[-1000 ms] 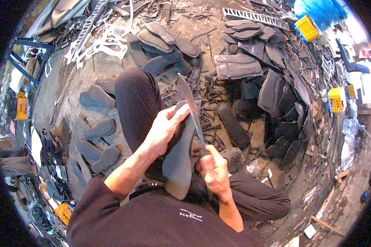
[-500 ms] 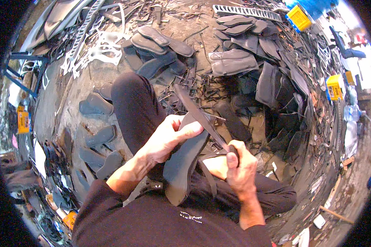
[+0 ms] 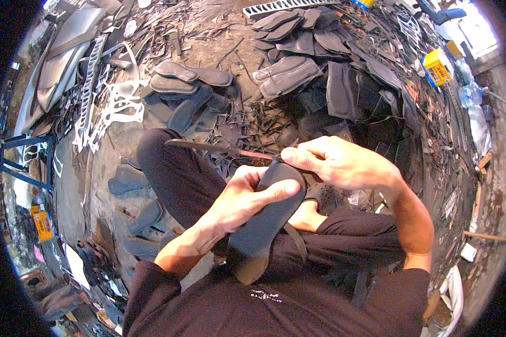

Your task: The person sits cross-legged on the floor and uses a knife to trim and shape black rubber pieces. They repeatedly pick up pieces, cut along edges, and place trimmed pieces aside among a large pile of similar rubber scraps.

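Note:
A dark grey shoe sole (image 3: 258, 230) slants over my lap, its narrower end toward my shirt. My left hand (image 3: 239, 202) is closed round its far part, thumb flat on the upper face and fingers underneath. A knife with a long, thin blade (image 3: 222, 148) lies crosswise at the sole's far end, its tip pointing left. My right hand (image 3: 343, 163) is closed on the knife's handle, which its fingers mostly hide, with the thumb close to the sole's rim. A thin dark strip (image 3: 296, 242) curves beside the sole's right edge.
Small piles of cut soles (image 3: 174, 77) lie ahead, with a larger stack of dark sheets (image 3: 343, 90) at right. Scraps (image 3: 247, 126) litter the ground between them. White cut-out frames (image 3: 123, 101) and a blue metal frame (image 3: 28, 163) are at left. Yellow boxes (image 3: 437, 67) stand at the sides.
My right hand has moved up and forward to the sole's far end. The knife has swung from a steep slant to nearly level, pointing left. My left hand keeps its hold; the view has shifted.

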Available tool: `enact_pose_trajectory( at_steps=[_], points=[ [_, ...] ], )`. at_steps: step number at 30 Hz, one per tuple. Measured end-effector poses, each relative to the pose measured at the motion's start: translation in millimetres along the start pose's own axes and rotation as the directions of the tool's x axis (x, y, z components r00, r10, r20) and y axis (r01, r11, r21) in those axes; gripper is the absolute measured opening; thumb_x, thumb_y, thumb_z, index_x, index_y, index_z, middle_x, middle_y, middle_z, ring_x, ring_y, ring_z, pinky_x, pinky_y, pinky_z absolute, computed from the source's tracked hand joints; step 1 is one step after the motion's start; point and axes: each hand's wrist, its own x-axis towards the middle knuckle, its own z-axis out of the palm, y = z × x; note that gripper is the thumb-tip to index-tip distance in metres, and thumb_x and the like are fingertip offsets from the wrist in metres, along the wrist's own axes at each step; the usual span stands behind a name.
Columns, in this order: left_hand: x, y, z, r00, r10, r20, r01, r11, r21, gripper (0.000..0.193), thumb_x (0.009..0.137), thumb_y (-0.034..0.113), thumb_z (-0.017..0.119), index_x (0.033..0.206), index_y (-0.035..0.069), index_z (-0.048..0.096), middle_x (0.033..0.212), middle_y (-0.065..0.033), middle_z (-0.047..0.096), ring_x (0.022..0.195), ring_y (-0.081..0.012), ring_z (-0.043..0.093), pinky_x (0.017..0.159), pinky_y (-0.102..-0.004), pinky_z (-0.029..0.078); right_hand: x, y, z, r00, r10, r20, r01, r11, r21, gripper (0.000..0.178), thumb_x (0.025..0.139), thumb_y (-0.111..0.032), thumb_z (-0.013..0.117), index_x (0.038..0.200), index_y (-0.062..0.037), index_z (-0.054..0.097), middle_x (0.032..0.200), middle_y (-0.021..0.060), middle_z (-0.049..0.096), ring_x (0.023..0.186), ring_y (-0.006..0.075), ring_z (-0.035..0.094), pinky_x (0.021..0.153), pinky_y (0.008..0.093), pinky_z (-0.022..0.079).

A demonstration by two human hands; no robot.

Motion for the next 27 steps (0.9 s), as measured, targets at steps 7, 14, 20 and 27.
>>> enact_pose_trajectory(
  at_steps=[7,14,20,27],
  points=[
    [32.6,5.4,-22.8,0.546,0.265,-0.795,-0.71,0.65,-0.271,0.029,0.104,0.035,0.075,0.117,0.009,0.072,0.105,-0.0033,0.076,0.088,-0.0144,0.072,0.079,-0.0314,0.057,-25.0,42.9,17.6,0.933,0.148,-0.329,0.163,0.64,0.751,0.068,0.11,-0.071,0.036,0.103,-0.0082,0.059,0.06,-0.0018,0.048,0.046,0.0084,0.043,0.046,0.0263,0.038],
    [45.5,-39.8,-23.1,0.768,0.295,-0.568,-0.532,0.788,-0.311,0.028,0.099,0.017,0.079,0.124,0.01,0.069,0.116,-0.0012,0.078,0.105,-0.0138,0.073,0.089,-0.0341,0.056,-6.5,35.2,120.4,0.714,0.185,-0.675,0.186,0.879,0.438,0.047,0.117,-0.048,0.042,0.106,-0.007,0.06,0.068,-0.0069,0.045,0.058,0.003,0.04,0.053,0.0228,0.035],
    [36.5,-31.3,-3.2,0.741,0.261,-0.618,-0.574,0.723,-0.383,0.029,0.101,0.022,0.077,0.127,0.011,0.069,0.118,0.0002,0.076,0.105,-0.0127,0.072,0.093,-0.0326,0.055,-0.7,34.3,178.7,0.619,0.111,-0.778,0.085,0.975,0.206,0.041,0.112,-0.042,0.051,0.117,-0.003,0.062,0.07,0.0114,0.066,0.064,0.0269,0.07,0.059,0.0414,0.052],
    [29.7,-47.9,-8.4,0.718,0.302,-0.627,-0.599,0.727,-0.336,0.028,0.104,0.022,0.074,0.126,0.007,0.068,0.116,-0.0039,0.074,0.103,-0.0162,0.071,0.093,-0.0363,0.057,-1.2,55.9,185.9,0.523,-0.118,-0.844,-0.005,0.99,-0.141,0.042,0.111,-0.044,0.055,0.118,-0.0032,0.064,0.071,0.0152,0.069,0.062,0.0362,0.066,0.064,0.046,0.049]
  ],
)
